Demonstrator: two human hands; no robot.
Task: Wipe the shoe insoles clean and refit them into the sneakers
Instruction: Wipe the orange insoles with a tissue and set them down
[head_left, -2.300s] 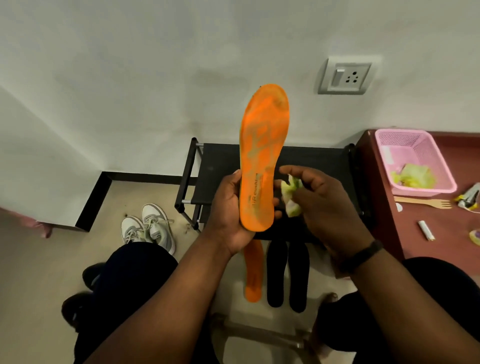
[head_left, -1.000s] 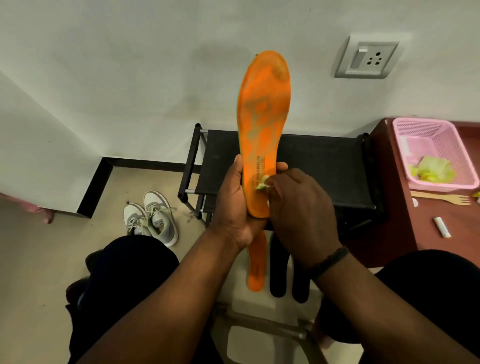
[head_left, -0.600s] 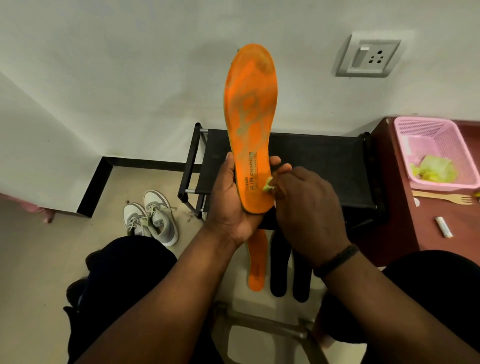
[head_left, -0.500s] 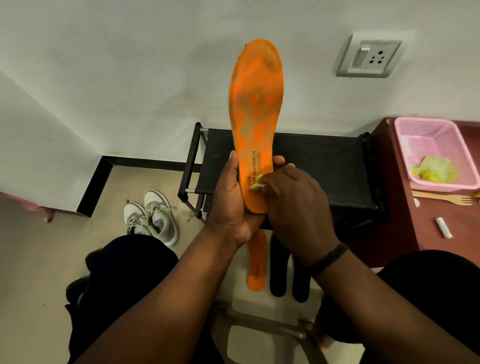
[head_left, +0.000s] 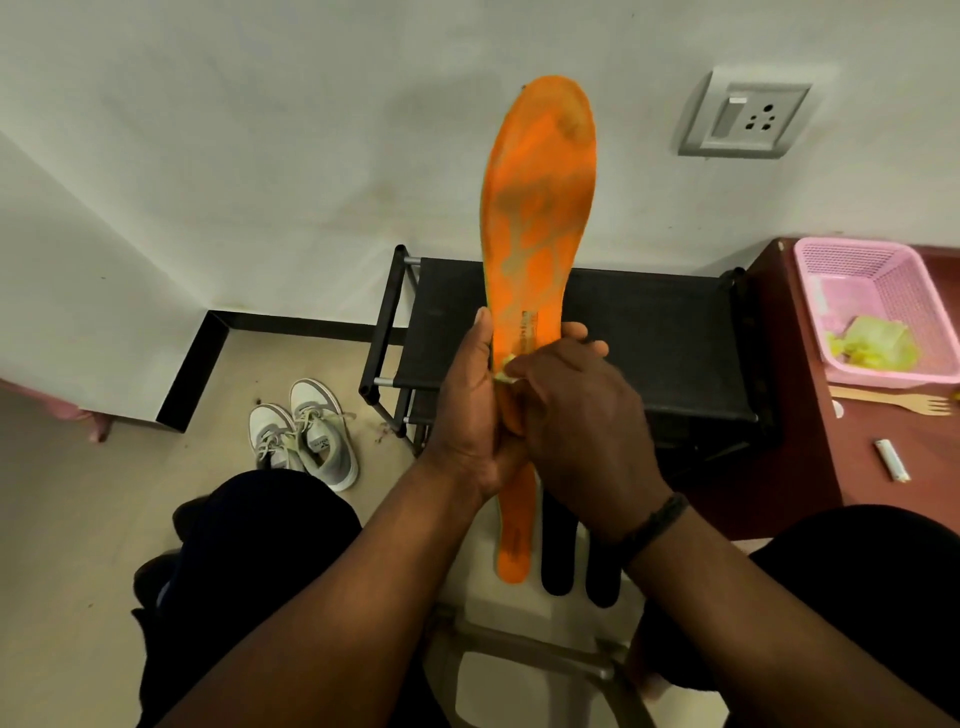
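My left hand (head_left: 470, 415) grips the heel end of a stained orange insole (head_left: 540, 208) and holds it upright in front of the wall. My right hand (head_left: 582, 415) pinches a small yellow-green wipe (head_left: 505, 371) and presses it against the insole's lower part, covering the heel. A second orange insole (head_left: 514, 540) and two black insoles (head_left: 558, 551) lie on the floor below my hands. A pair of grey-white sneakers (head_left: 306, 434) stands on the floor to the left.
A black shoe rack (head_left: 649, 332) stands against the wall behind the insole. At right, a brown table (head_left: 810, 467) carries a pink basket (head_left: 878, 275) with crumpled wipes, a wooden fork (head_left: 898, 402) and a small white tube (head_left: 892, 460). A chair frame (head_left: 519, 654) sits between my knees.
My right hand has slid the wipe down and leftward along the insole's heel part. The insole has tilted slightly, its tip leaning more to the right.
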